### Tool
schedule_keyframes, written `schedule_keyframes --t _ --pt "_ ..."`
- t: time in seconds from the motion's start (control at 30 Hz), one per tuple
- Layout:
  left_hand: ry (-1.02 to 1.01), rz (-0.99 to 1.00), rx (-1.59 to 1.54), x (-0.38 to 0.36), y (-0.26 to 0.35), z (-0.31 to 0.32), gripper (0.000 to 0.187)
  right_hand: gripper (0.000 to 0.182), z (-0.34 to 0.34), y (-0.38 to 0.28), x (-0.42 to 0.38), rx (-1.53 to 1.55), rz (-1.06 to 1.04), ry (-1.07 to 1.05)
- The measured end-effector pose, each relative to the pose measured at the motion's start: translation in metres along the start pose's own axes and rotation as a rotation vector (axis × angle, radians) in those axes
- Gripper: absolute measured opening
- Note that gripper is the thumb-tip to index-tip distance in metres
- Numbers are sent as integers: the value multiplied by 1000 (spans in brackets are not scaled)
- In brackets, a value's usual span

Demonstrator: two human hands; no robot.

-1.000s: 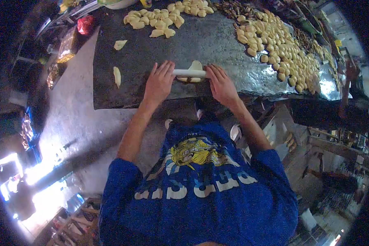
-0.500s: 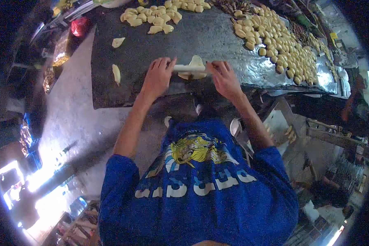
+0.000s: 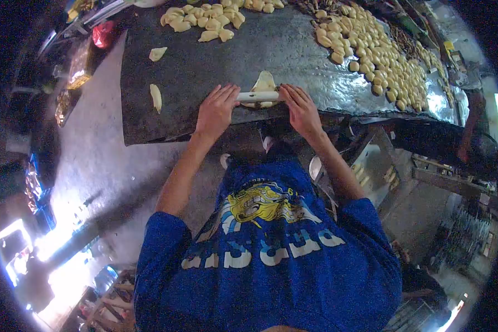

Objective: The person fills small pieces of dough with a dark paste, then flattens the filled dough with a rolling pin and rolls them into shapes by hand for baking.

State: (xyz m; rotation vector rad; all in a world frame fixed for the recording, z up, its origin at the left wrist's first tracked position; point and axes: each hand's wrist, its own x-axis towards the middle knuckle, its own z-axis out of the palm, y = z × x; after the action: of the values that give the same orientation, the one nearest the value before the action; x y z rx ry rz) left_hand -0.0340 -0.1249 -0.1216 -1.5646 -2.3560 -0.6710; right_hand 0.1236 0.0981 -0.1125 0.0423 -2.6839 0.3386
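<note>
A pale rolling pin [image 3: 259, 97] lies across a flattened piece of dough [image 3: 265, 81] near the front edge of the dark work table [image 3: 193, 74]. My left hand [image 3: 218, 108] holds the pin's left end, fingers laid over it. At the right end, my right hand [image 3: 300, 108] grips it the same way. Dough shows beyond the pin and a little on its near side. To the left lie two loose flat dough pieces, an upper one [image 3: 157, 53] and a longer one [image 3: 156, 98].
Many rounded dough pieces [image 3: 379, 66] cover the table's right side. Another cluster of dough [image 3: 205, 19] sits at the far edge. A red bag [image 3: 103, 34] is beyond the left edge. Another person's arm [image 3: 469, 130] shows at far right.
The rolling pin has moved slightly toward me, and more of the dough shows beyond it. My fingers now lie flatter over its ends.
</note>
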Motion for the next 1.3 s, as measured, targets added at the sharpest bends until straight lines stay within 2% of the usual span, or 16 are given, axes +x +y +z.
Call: schedule_keyframes --t 0.43,0.83,0.93,1.03,1.13,1.2,1.3 --pt "14 33 -1 -6 -2 2 36 62 6 1 -8 -7 4 73" --pt "-3 -26 -46 -10 3 0 35 52 2 8 -8 -63 -77 43" --pt "-34 -29 -68 -7 2 -3 35 46 -8 1 -3 48 -50 35" --pt "-64 -50 -114 -5 1 -4 35 40 -7 -2 4 45 62 59" --pt "-39 -75 -101 -2 11 -9 35 40 -7 10 9 -3 -70 -25" --pt "2 -111 -65 2 20 -12 35 41 -7 13 7 31 -51 -40" --pt "-44 -18 27 -2 7 1 36 42 -7 10 4 38 -22 -43"
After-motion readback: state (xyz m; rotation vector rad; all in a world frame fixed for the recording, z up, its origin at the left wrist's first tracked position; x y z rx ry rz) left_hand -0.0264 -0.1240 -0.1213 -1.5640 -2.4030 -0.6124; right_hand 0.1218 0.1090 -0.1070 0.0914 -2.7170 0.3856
